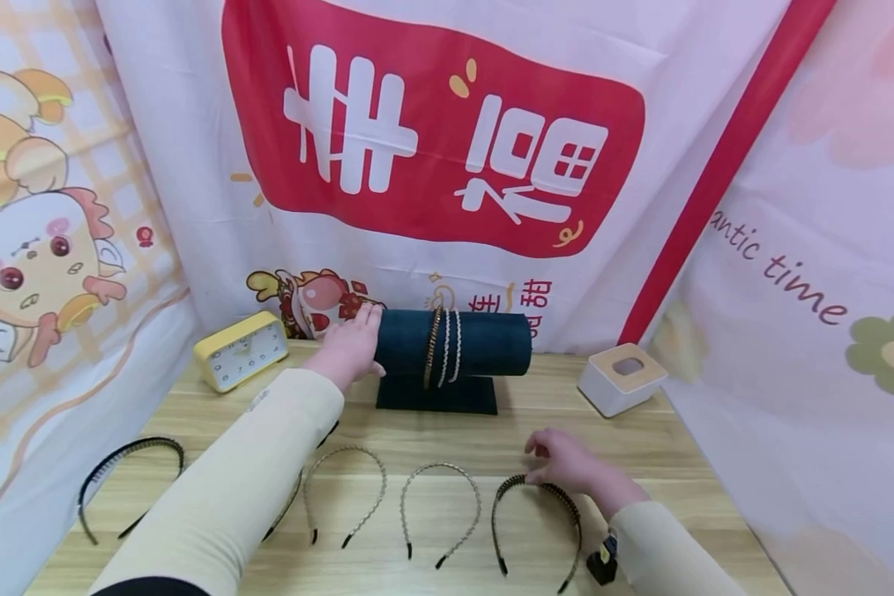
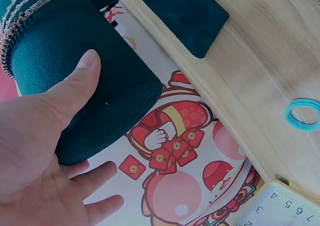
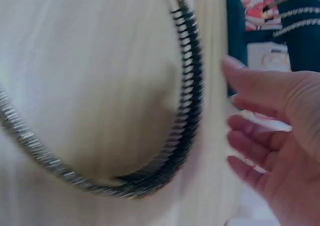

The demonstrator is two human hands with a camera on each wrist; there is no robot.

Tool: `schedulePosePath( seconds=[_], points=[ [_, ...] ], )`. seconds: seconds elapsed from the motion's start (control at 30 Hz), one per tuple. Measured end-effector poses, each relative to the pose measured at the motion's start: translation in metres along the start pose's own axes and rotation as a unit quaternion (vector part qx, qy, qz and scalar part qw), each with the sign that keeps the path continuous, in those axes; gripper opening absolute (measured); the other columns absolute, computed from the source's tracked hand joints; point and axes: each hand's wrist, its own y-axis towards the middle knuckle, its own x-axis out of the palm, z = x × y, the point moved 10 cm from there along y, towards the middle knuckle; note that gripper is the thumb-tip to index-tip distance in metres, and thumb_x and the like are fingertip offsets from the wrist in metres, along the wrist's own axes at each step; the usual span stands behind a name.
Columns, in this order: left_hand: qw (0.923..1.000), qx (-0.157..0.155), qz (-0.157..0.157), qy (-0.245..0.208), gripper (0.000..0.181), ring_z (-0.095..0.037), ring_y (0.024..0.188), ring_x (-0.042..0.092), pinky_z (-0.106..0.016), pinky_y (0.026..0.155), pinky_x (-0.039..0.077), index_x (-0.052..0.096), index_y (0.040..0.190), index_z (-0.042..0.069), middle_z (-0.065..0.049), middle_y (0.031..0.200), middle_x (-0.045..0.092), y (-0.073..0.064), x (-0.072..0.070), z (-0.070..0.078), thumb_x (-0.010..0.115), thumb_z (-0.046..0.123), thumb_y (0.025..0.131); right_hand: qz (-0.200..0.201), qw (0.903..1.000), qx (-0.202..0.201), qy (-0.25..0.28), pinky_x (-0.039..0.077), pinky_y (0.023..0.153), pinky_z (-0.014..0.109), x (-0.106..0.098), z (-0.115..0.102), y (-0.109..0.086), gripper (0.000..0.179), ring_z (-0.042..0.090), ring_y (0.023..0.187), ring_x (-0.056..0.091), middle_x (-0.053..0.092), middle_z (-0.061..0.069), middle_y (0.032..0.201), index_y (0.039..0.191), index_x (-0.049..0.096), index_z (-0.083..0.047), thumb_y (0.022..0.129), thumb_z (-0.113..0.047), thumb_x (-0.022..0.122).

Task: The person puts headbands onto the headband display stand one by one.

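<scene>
My left hand (image 1: pixel 350 343) rests at the left end of a dark teal velvet roll stand (image 1: pixel 492 343). In the left wrist view its thumb lies along the roll, while spread fingers (image 2: pixel 102 208) reach past the end face. Around the roll's middle sit a gold-and-dark headband (image 1: pixel 432 352) and two pale beaded ones. My right hand (image 1: pixel 566 459) hovers over the top of a dark toothed headband (image 1: pixel 577 517) at the table's right. Loosely bent, its fingers show nothing between them in the right wrist view.
Two thin beaded headbands (image 1: pixel 439 465) lie mid-table, and a black headband (image 1: pixel 149 441) lies far left. Another is partly hidden by the left sleeve. A yellow clock (image 1: pixel 242 352) and a white box with a wooden top (image 1: pixel 622 381) stand at the back. A blue ring (image 2: pixel 302 114) lies on the table.
</scene>
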Motion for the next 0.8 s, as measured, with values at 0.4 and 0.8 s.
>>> schedulePosePath(
  seconds=[0.4,0.8],
  points=[
    [1.0000,0.004,0.005,-0.006,0.111,-0.046,0.131,0.042,-0.066,0.103,0.032,0.011,0.156,-0.001,-0.025,0.160,0.013,-0.004,-0.003,0.002,0.082,0.040,0.081,-0.002,0.9973,0.027,0.068,0.044,0.062,0.031,0.020,0.034,-0.022,0.021,0.017,0.072,0.051,0.055,0.002,0.080,0.086,0.058,-0.005,0.080,0.003,0.076],
    [0.9998,0.007,0.009,-0.015,0.110,-0.046,0.129,0.043,-0.065,0.105,0.030,0.011,0.155,-0.002,-0.026,0.159,0.013,-0.005,-0.004,0.003,0.082,0.039,0.081,-0.027,0.9758,0.030,0.215,0.046,0.053,0.029,-0.024,0.043,-0.022,0.008,0.018,0.058,0.053,0.060,0.017,0.076,0.091,0.054,0.008,0.086,0.010,0.048]
  ],
)
